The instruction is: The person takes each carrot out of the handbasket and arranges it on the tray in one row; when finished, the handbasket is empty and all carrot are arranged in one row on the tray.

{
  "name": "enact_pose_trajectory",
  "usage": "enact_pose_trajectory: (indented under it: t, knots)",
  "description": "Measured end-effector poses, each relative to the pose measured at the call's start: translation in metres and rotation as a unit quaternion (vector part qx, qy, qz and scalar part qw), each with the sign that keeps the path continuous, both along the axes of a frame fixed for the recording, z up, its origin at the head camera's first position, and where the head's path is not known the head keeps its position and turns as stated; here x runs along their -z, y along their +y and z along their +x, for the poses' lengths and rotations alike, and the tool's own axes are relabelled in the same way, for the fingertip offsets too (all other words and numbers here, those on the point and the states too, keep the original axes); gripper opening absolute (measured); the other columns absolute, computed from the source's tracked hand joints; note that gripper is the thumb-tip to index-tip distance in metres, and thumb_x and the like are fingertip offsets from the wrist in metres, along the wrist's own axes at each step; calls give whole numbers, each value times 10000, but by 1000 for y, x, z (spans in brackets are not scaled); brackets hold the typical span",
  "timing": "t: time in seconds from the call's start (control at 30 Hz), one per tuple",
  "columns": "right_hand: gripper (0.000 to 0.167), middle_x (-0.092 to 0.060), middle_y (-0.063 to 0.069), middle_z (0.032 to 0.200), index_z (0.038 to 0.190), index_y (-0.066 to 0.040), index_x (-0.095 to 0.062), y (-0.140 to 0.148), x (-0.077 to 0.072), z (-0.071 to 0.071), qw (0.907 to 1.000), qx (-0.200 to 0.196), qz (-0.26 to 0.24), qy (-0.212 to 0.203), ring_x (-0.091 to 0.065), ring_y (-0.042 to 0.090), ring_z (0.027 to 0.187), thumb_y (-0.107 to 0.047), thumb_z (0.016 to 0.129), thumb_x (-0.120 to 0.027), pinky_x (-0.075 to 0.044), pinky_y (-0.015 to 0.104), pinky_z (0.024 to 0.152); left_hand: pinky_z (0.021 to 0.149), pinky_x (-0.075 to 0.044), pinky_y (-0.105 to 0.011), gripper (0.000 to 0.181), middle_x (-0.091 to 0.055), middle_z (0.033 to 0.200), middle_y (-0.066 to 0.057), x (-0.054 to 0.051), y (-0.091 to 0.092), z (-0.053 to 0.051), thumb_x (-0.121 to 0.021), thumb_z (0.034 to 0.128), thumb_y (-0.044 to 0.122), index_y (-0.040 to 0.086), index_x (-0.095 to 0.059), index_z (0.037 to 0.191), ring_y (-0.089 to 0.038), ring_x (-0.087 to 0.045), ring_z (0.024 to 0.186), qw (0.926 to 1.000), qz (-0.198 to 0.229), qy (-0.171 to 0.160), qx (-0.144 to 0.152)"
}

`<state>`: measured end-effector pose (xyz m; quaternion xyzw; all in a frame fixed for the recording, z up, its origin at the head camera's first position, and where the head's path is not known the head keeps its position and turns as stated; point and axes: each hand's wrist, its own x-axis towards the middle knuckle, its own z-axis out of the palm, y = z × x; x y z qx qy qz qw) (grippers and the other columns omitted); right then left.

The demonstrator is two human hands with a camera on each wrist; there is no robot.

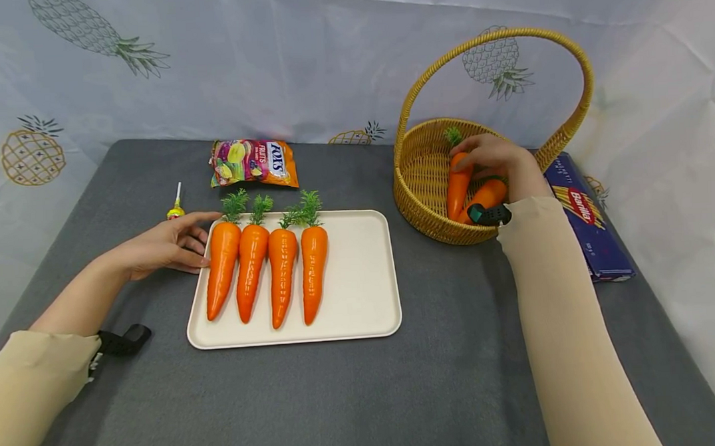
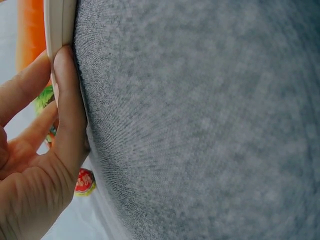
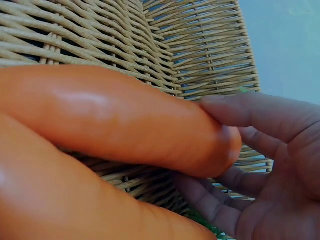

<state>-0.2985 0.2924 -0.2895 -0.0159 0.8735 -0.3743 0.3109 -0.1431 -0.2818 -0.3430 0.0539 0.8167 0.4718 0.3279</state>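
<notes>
In the head view, my left hand (image 1: 168, 244) is at the left edge of a cream tray (image 1: 361, 276). The left wrist view shows its thumb (image 2: 67, 95) and fingers pinching the tray's rim (image 2: 61, 22). Several orange carrots (image 1: 316, 271) with green tops lie side by side on the tray's left and middle. At the right, my right hand (image 1: 495, 156) reaches into a wicker basket (image 1: 413, 204) and grips a carrot (image 1: 456, 191) near its leafy end. Another carrot (image 3: 85, 195) lies beside it in the basket, partly hidden by the hand in the head view.
A candy bag (image 1: 253, 162) lies behind the tray, and a lollipop (image 1: 176, 209) is behind my left hand. Right of the basket lies a blue pasta box (image 1: 591, 226), partly covered by my right arm. The basket's tall handle (image 1: 493, 36) arches above it.
</notes>
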Motion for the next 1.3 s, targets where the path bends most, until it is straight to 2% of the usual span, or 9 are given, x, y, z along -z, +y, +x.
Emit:
enact_pose_trajectory:
  t: [0.13,0.3,0.4,0.53,0.73,0.83,0.93,1.07,1.3]
  knots:
    - [516,-470,-22,1260,1441,-76,-409,2,-4,0,9997,115,-209,-14,-628,80,970,-215,983,-599,-545,291,945,774,-622,-293,884,-432,1100,-88,1,0,-1,-689,896,51,108,-131,1579,-74,-562,869,10000,-20,-35,-21]
    - [520,-499,-47,1184,1424,-92,-409,5,-14,-1,9992,128,-374,106,-633,67,939,-218,969,-626,-567,283,913,775,-623,-295,886,-432,1105,-90,1,0,-1,-689,895,47,113,-131,1580,-73,-567,872,10000,-28,-47,-40]
    - [518,-522,-58,1156,1414,-111,-424,5,-22,0,9976,325,-584,192,-634,71,950,-212,958,-648,-578,275,893,774,-623,-294,887,-435,1102,-90,1,0,-1,-691,893,45,108,-132,1579,-73,-567,869,10000,-25,-36,-31]
    - [479,-493,-30,1193,1374,-120,-459,4,-34,4,9912,583,-1121,391,-595,110,986,-147,942,-665,-587,245,790,772,-624,-293,887,-436,1097,-91,1,0,-1,-690,893,42,103,-131,1578,-75,-565,866,10000,-18,-32,-21]
    - [409,-503,-9,1244,1315,-138,-514,-1,-56,15,9786,528,-1901,588,-549,163,1048,-72,935,-650,-590,225,738,774,-624,-296,887,-433,1095,-89,1,0,-1,-688,894,41,108,-128,1579,-79,-559,866,10000,-25,-39,-24]
    - [425,-511,9,1277,1322,-109,-516,-7,-64,22,9698,417,-2325,607,-553,182,1077,-26,925,-646,-606,235,766,776,-624,-299,885,-432,1099,-89,1,0,-1,-687,896,43,110,-129,1579,-78,-562,869,10000,-27,-35,-29]
    - [447,-501,32,1310,1346,-69,-502,-16,-67,30,9651,134,-2524,692,-570,199,1080,1,925,-633,-614,256,791,776,-624,-301,880,-433,1100,-88,0,0,-1,-685,897,40,113,-132,1578,-74,-567,870,10000,-31,-33,-40]
    - [435,-515,61,1294,1343,-36,-509,-30,-69,40,9631,-218,-2581,732,-605,207,1030,14,926,-620,-617,272,786,779,-624,-301,880,-437,1097,-85,0,0,-1,-683,898,40,112,-130,1579,-68,-571,872,10000,-22,-37,-35]
    - [328,-578,42,1200,1227,-118,-609,-51,-71,56,9675,-519,-2425,503,-609,180,936,-4,919,-615,-594,255,747,777,-622,-295,887,-433,1102,-84,0,0,-1,-685,900,47,108,-120,1581,-65,-573,875,10000,13,-52,-22]
